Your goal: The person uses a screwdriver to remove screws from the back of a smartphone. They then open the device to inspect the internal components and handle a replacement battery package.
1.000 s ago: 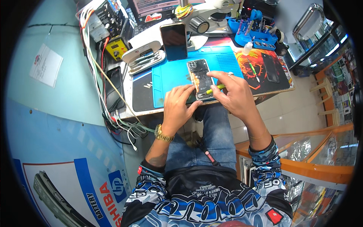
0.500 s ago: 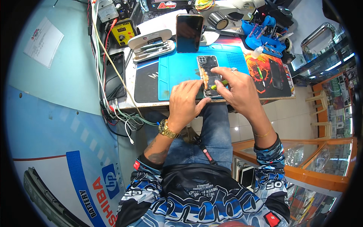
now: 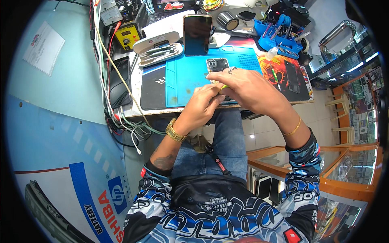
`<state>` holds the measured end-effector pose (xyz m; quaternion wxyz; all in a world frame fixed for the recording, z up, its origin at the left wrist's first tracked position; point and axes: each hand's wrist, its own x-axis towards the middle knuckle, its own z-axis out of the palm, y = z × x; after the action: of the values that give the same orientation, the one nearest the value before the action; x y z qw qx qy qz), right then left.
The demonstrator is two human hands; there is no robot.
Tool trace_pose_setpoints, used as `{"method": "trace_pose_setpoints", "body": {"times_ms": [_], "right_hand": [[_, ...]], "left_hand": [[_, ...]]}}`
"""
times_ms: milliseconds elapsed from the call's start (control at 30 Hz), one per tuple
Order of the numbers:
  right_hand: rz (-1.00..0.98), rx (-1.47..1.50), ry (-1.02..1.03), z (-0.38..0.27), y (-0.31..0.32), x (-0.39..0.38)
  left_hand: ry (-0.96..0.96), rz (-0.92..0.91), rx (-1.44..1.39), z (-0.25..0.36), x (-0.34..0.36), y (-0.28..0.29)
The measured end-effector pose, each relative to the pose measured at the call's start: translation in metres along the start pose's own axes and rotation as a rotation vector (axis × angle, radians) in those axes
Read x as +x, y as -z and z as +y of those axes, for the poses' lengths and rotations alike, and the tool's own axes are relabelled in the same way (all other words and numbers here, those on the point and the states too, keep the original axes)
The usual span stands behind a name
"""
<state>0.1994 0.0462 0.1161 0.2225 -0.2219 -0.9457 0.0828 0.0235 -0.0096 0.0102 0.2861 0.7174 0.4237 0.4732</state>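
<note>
A phone with its back off (image 3: 217, 64) lies on the blue repair mat (image 3: 182, 77); its camera block and dark inner parts show at the top. My right hand (image 3: 253, 91) covers most of the phone, index finger stretched across it to the left. Between its fingers is a slim yellow-green tool (image 3: 225, 86), mostly hidden, so its exact kind does not show. My left hand (image 3: 200, 106) is at the phone's lower left side, thumb and fingers pinched together close to the tool. Whatever these fingertips grip is hidden.
Beyond the phone stands another phone with a dark screen (image 3: 197, 36). An open case of tools (image 3: 160, 52) lies left of it, near a yellow-fronted device (image 3: 127, 36). Cables (image 3: 104, 60) hang at the left. A blue tool holder (image 3: 279, 36) and a small bottle (image 3: 271, 53) stand right.
My right hand has moved left over the phone, now hiding its lower part. My left hand has gone from resting along the phone's edge to a pinch beside the tool.
</note>
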Motion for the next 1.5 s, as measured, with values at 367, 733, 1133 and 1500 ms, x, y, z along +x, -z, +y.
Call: {"method": "trace_pose_setpoints", "body": {"times_ms": [367,733,1133,1500], "right_hand": [[-0.202,-0.129,-0.064,-0.001,0.004,0.013],[-0.237,-0.085,-0.054,0.002,0.007,0.016],[-0.290,-0.159,-0.185,-0.002,0.013,0.017],[-0.205,-0.037,-0.125,0.003,0.012,0.016]], "left_hand": [[-0.017,0.139,0.207,-0.005,0.014,0.000],[-0.059,-0.016,0.415,-0.010,-0.003,0.011],[-0.033,0.048,0.346,-0.012,-0.007,0.009],[-0.070,0.099,0.336,-0.019,-0.006,0.008]]}}
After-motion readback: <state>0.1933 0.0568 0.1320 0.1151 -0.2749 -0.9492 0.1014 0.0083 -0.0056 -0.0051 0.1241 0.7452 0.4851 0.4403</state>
